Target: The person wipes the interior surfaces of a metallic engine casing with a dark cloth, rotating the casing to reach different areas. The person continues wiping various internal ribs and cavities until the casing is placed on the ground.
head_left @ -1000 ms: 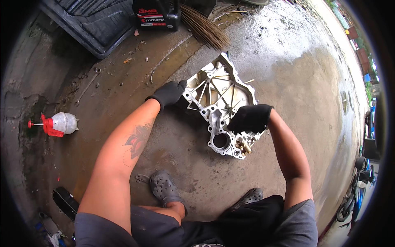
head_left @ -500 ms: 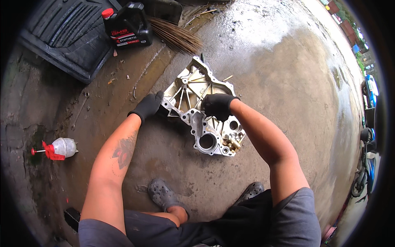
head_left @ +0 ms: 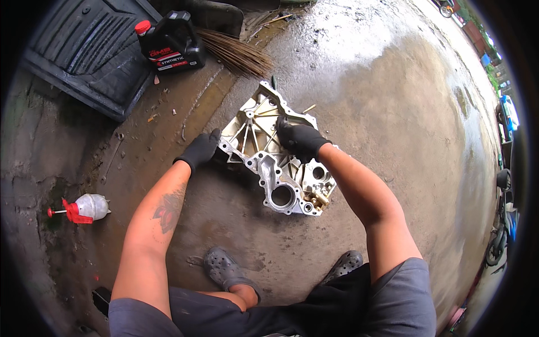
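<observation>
Clearly, the big silver cast-aluminium engine cover (head_left: 275, 151) lies flat on the wet concrete floor (head_left: 393, 112), its ribbed inner side turned up, so all the ribs, bolt holes and the round opening near the person's end are open to view. It rests about the middle of the floor, just in front of the person, who crouches over it in dark grey clogs (head_left: 224, 269).

Both hands wear black gloves. The left hand (head_left: 199, 149) is curled on the left edge of the cover — it seems to steady the piece, so that it does not slide on the wet ground. The right hand (head_left: 300, 139) presses down on the ribbed part near the far right side, fingers bent; whether it holds a small thing under the glove, I cannot tell.

Toward the far left corner a black ribbed rubber mat (head_left: 84, 50) lies, and beside it a black oil jug with a red cap (head_left: 171, 42) and a brown twig broom (head_left: 236, 53) — kept near but apart from the work. At the left edge a small clear bottle with a red spray head (head_left: 84, 208) lies on its side.
</observation>
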`<state>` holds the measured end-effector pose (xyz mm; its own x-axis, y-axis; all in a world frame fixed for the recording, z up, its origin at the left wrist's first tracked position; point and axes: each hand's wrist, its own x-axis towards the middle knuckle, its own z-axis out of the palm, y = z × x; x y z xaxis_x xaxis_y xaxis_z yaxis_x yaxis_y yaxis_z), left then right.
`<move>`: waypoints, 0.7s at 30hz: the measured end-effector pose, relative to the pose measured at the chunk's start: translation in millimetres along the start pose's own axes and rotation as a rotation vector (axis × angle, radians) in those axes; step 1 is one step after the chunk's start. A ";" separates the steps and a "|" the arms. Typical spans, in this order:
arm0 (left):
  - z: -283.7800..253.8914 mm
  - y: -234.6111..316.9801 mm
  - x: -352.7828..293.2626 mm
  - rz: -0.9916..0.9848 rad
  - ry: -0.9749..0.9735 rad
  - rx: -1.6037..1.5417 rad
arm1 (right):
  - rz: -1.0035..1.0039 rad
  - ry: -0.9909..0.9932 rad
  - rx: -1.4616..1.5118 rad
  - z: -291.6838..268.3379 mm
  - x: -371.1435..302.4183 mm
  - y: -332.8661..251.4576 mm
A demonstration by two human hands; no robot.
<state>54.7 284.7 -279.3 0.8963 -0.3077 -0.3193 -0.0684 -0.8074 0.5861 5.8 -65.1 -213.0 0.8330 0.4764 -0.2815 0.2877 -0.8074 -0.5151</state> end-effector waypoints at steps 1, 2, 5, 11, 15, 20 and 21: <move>-0.9 -0.1 0.5 -0.008 -0.025 -0.010 | 0.098 -0.129 -0.048 5.9 -1.7 0.7; -0.9 0.3 2.0 -0.008 -0.027 0.010 | 0.098 -0.164 -0.147 10.6 -4.5 2.9; -3.3 -0.5 7.5 -0.026 0.002 0.057 | 0.345 -0.258 0.256 21.9 -18.3 14.6; -6.6 -3.2 4.4 -0.069 -0.109 0.037 | 0.129 -0.051 0.750 63.4 -49.3 30.1; -16.5 1.8 2.3 -0.241 -0.262 -0.157 | 0.088 0.068 0.216 65.1 -73.9 27.4; -27.1 9.8 10.8 -0.333 -0.372 -0.277 | 0.137 -0.122 0.159 50.9 -104.6 11.2; -28.0 10.6 12.1 -0.381 -0.394 -0.283 | 0.127 -0.140 0.151 50.6 -110.4 5.5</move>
<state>77.2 286.5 -256.2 0.6015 -0.2302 -0.7650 0.3925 -0.7488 0.5340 -108.5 -104.4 -225.7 0.7811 0.4263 -0.4562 0.1019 -0.8079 -0.5805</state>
